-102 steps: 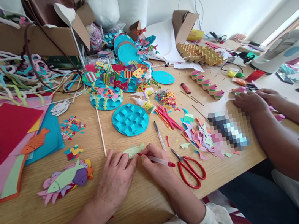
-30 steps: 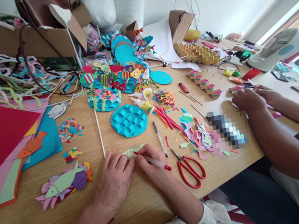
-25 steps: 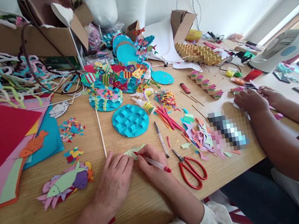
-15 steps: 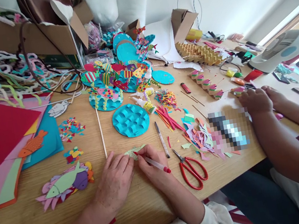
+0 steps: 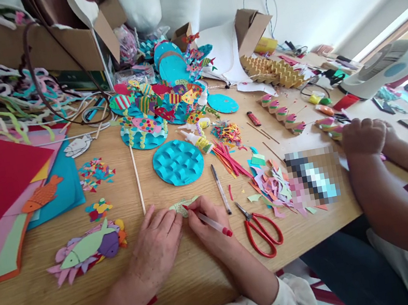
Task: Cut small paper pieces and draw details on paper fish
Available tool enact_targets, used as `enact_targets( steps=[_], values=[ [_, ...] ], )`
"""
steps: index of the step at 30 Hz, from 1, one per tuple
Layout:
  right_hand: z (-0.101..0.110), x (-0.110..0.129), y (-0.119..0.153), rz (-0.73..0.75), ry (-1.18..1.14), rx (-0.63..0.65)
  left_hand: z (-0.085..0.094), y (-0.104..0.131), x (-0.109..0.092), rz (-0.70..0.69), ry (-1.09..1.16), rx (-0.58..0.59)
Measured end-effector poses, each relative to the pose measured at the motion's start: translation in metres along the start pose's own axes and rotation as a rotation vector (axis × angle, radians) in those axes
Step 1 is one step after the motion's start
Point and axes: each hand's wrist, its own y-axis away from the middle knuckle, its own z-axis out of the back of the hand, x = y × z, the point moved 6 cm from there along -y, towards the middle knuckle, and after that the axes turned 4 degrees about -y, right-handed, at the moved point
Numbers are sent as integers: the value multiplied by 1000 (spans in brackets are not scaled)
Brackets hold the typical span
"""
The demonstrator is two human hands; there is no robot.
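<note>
On the table in front of me lies a light green paper fish, with scale-like marks drawn on its body. My right hand is closed around a red gel pen, whose tip touches the fish. My left hand lies flat beside it, fingers stretched out, with fingertips against the fish's left end; part of the fish is covered by my hands. Red-handled scissors rest to the right, their blades pointing away. A second pen lies just beyond my right hand.
A pile of paper fish lies left. Ahead is a blue woven-paper disc, beside a thin wooden stick. Paper scraps spread to the right, glue bottles stand further back. Another person's hands work at the right.
My hands stay in nearly the same place, the pen tip still on the fish. The other person's hands have shifted slightly to the right. The view has moved a little.
</note>
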Motion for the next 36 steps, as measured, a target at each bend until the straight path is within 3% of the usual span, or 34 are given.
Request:
enact_targets(
  steps=[15, 36],
  values=[
    [0, -2, 1, -13, -81, 8, 1, 0, 0, 4, -9, -2],
    [3, 7, 1, 30, 4, 16, 1, -1, -1, 12, 14, -1]
  ],
)
